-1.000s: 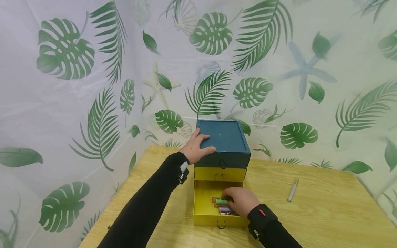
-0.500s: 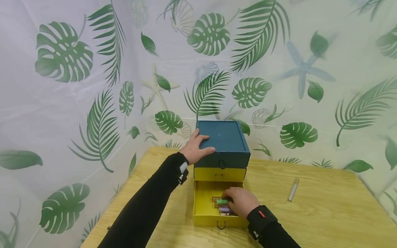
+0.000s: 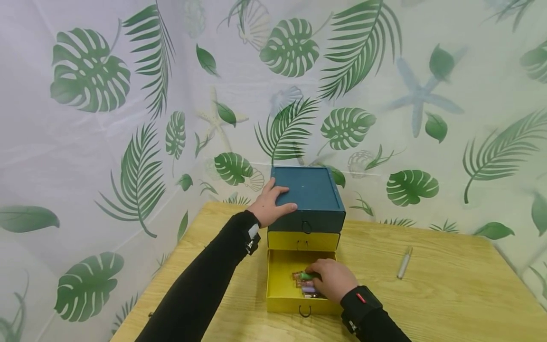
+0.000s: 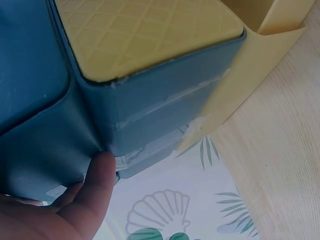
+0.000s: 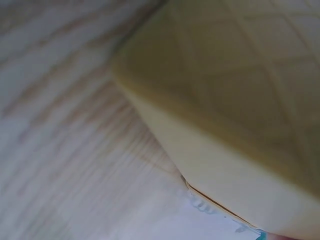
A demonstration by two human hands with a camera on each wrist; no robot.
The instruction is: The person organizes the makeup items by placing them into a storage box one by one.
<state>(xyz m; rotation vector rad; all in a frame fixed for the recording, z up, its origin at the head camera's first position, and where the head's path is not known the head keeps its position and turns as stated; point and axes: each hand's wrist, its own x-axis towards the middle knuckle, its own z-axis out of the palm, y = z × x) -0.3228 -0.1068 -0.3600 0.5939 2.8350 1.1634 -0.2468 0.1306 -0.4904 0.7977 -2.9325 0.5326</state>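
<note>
A blue drawer box (image 3: 321, 220) stands on the table, its bottom yellow drawer (image 3: 279, 270) pulled out. My left hand (image 3: 269, 204) rests on the box's upper left edge, fingers spread; in the left wrist view its thumb (image 4: 102, 172) touches the blue side. Inside the drawer, my right hand (image 3: 335, 278) pinches a small green tube (image 3: 306, 276). Close to it lie a pinkish tube (image 3: 304, 283), a purple tube (image 3: 308, 289) and a darker one (image 3: 312, 295) by the front wall. The right fingertips are partly hidden from the head view.
A yellow middle drawer (image 3: 286, 240) sits above the pulled-out one. On the wooden table (image 3: 448, 280) to the right lies a white pen-like stick (image 3: 403, 263). A leaf-print curtain (image 3: 363, 71) hangs behind. The right wrist view is filled mostly by the yellow drawer's outside (image 5: 225, 125).
The green tube has shifted slightly under my right fingers, and the pinkish tube beside it shows more. My left hand has stayed on the box.
</note>
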